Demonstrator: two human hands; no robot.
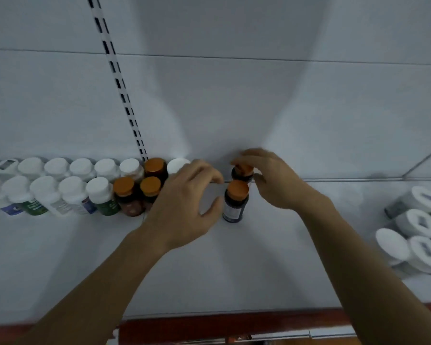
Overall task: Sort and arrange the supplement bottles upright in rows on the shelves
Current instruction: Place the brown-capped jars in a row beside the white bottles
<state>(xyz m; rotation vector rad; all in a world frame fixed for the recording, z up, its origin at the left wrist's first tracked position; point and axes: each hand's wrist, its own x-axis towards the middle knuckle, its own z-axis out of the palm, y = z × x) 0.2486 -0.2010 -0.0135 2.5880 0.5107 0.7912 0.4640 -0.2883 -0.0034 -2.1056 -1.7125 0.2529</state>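
Two dark bottles with orange caps stand in the middle of the white shelf (234, 270). My right hand (274, 180) pinches the cap of the rear bottle (242, 173) near the back wall. The front bottle (235, 202) stands upright just before it, untouched. My left hand (184, 202) hovers left of that bottle with curved, spread fingers, holding nothing. Further left, three more orange-capped bottles (127, 197) close two rows of white-capped bottles (72, 192). One white cap (177, 165) shows behind my left hand.
Several white-lidded jars (413, 235) lie on their sides in a pile at the right of the shelf. A slotted upright rail (120, 88) runs up the back wall. The shelf's red front edge (234, 324) crosses the bottom.
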